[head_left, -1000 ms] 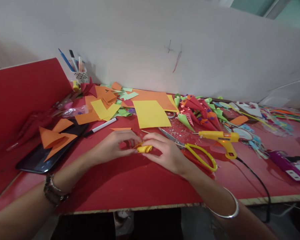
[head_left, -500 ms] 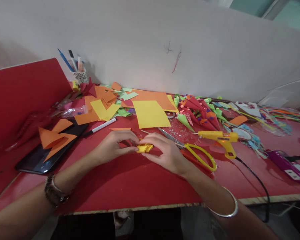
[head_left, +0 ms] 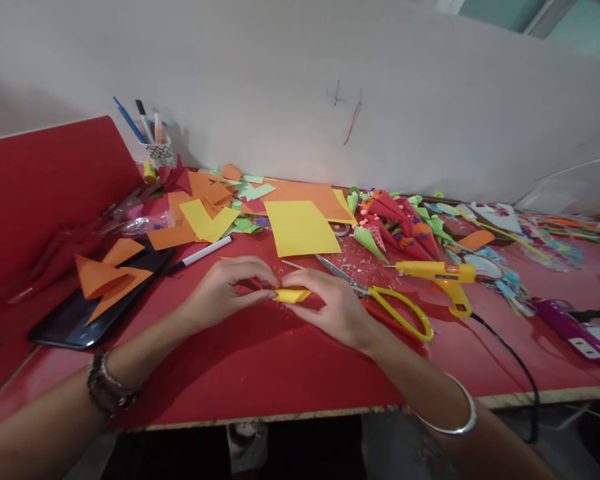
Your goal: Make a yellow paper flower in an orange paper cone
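Between my two hands is a small piece of yellow paper, folded or rolled into a flattened shape just above the red table. My left hand pinches its left end between thumb and fingers. On the other side, my right hand grips the right end, with fingertips over the top and the thumb below. A larger yellow sheet lies flat just beyond the hands. Scissors with yellow handles rest to the right of my right hand, their blades pointing toward the sheet.
A yellow glue gun with a black cord sits at the right, near a purple power strip. Red and green paper cones are piled behind. Leftward lie a marker, orange scraps and a dark phone.
The yellow paper has gone from a rounder roll with an open end to a flatter shape pressed between my fingers. Both hands stay nearly in place.
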Tool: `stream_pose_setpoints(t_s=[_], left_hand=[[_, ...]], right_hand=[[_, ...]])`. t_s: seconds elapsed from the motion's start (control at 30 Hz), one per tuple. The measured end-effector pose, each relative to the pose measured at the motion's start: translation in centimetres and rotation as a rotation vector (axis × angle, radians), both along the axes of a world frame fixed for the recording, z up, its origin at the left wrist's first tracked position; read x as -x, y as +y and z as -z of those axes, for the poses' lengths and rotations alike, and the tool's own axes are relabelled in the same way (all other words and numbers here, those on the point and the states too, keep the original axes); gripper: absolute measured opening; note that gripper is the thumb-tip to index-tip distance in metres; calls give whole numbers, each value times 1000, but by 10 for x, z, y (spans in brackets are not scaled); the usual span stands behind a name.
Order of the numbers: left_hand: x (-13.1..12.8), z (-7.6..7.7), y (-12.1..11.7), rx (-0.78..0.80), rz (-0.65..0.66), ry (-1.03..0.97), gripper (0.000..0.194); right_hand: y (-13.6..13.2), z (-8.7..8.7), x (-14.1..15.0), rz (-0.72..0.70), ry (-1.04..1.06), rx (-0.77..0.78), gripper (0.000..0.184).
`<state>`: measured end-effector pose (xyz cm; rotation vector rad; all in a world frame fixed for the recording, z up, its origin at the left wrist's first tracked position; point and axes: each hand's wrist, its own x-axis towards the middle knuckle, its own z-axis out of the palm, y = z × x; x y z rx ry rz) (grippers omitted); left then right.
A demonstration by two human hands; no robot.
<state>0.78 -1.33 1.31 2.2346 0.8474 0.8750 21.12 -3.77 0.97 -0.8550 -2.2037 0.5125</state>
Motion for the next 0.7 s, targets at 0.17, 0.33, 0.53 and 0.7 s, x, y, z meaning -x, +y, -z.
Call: stream_pose_setpoints(t_s=[0.17,0.33,0.53,0.7], left_hand=[[-2,0,-1,-20,13,-37,8],[-2,0,-1,-40,28,-17,10],[12,-8,7,-176,-99,88,29],[28,6,28,-193,-151,432,61]], right_hand=[[0,0,0,-4,-6,-12,23],[2,1,0,-27,-28,-24,17],[2,3,-1,6,-33,-36,17],[3,3,-2,32,10,-30,16]])
